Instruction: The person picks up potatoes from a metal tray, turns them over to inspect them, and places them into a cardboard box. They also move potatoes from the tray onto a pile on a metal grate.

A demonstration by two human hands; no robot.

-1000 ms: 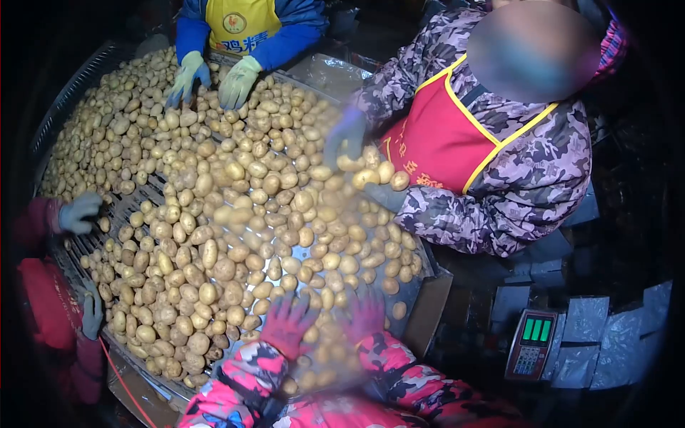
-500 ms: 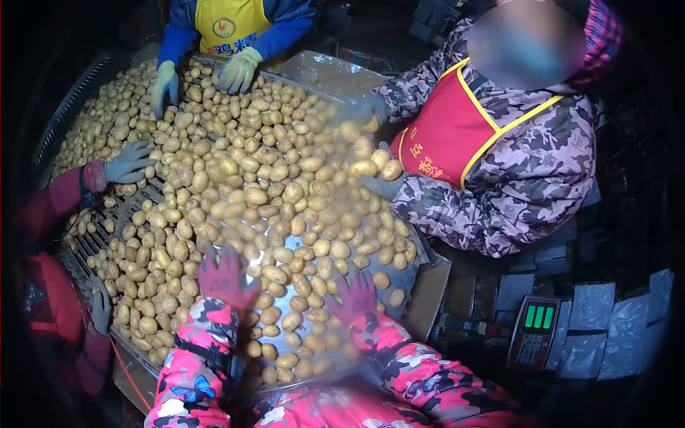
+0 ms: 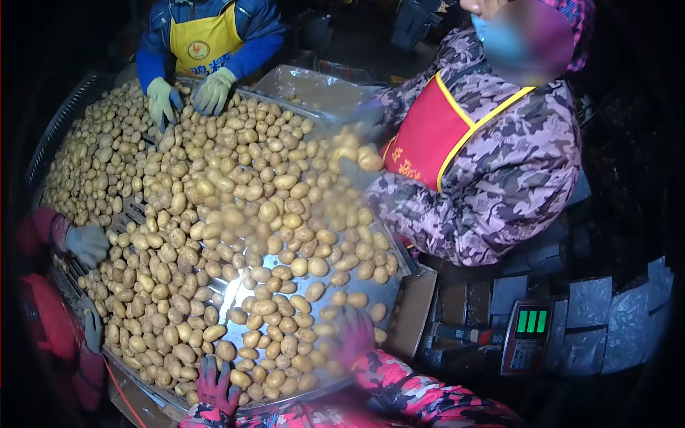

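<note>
sorting table point(image 3: 391, 291) | potatoes point(image 3: 214, 185) around left hand point(image 3: 214, 386), fingers spread | right hand point(image 3: 354, 333) (blurred): cannot tell

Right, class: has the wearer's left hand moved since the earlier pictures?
Yes. The left hand has drawn back across the potatoes, towards the wearer, to the near rim of the table.

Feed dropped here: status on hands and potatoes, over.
Left hand open on potatoes at near edge. Right hand blurred above potatoes, grip unclear. Co-workers' gloved hands across the pile.
</note>
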